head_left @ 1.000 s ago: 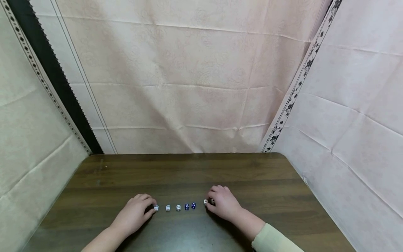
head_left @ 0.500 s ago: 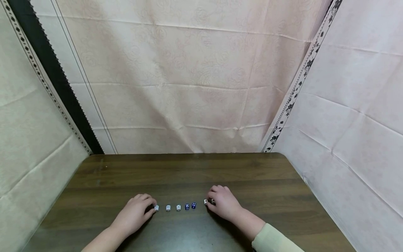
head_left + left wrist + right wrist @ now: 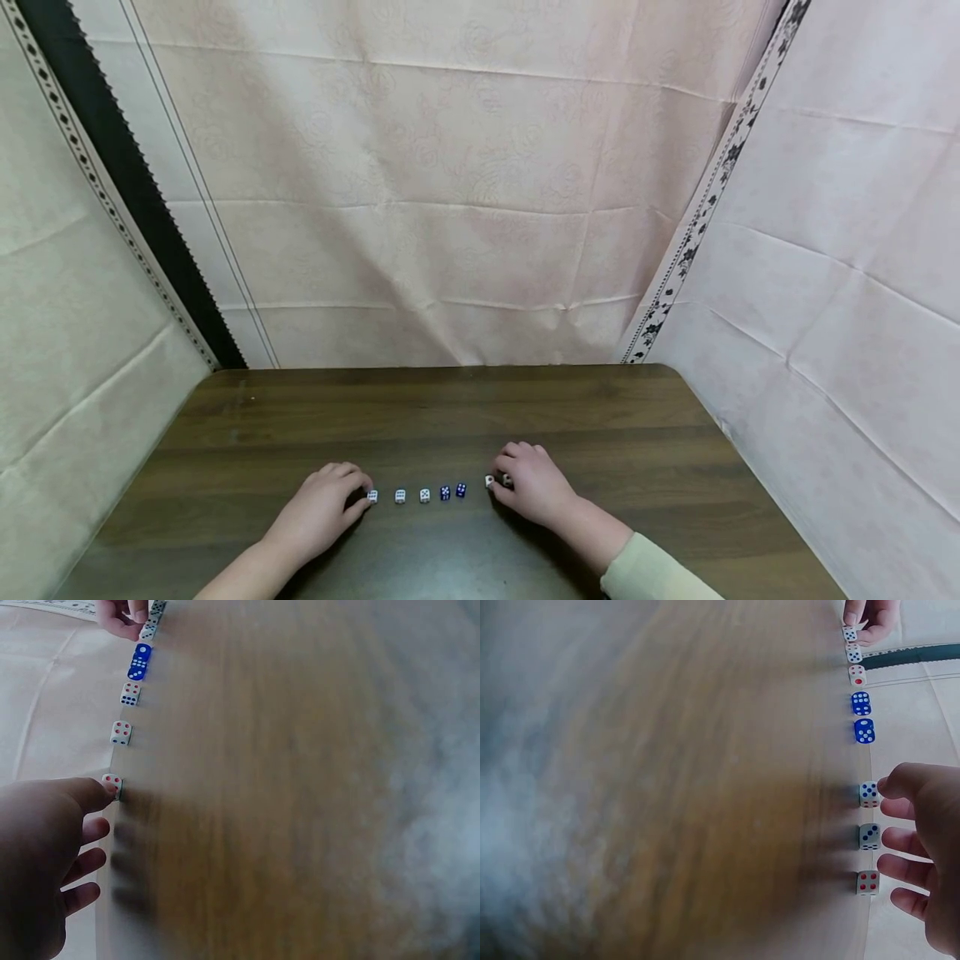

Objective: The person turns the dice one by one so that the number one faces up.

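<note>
Left grip [image 3: 321, 507] — pinching cubic die [image 3: 372, 497], wood-grained table [image 3: 450, 408]

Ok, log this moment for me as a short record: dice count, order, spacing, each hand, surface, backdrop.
count: eight dice, one row
order, left to right: left white trio, blue pair, right white trio
spacing: blue pair close together, wider gap before the right white trio
left hand: thumb and a finger on the leftmost white die
right hand: at the right white trio, exact grip unclear
surface: brown wood-grain table
backdrop: pale cloth
</note>
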A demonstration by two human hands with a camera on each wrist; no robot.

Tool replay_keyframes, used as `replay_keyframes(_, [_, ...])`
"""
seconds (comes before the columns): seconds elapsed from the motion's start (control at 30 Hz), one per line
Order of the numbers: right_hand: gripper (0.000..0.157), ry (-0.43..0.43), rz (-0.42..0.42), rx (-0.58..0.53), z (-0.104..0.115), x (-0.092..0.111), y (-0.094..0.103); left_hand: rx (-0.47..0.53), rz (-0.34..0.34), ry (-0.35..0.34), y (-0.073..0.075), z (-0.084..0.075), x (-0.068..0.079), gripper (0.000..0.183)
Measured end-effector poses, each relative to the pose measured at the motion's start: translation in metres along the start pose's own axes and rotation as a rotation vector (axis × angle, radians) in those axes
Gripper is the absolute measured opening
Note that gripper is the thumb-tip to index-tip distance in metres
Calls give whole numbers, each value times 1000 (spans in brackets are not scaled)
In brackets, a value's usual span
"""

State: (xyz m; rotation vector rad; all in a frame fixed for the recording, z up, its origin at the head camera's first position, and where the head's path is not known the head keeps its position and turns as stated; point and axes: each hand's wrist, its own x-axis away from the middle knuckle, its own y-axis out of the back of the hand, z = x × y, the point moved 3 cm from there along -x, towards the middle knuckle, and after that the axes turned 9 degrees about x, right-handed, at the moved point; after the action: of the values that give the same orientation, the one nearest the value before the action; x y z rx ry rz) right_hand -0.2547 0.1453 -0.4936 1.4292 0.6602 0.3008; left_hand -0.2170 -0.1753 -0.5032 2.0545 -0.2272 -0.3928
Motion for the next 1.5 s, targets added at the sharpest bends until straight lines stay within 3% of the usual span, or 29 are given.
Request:
replay_keyframes(0.8, [10, 43, 13, -38, 11, -7, 9, -3, -8, -5, -1, -1, 0, 11])
replay_keyframes(1.5, [12, 50, 115, 12, 32, -22, 8, 2, 14, 1, -2, -1, -2, 11])
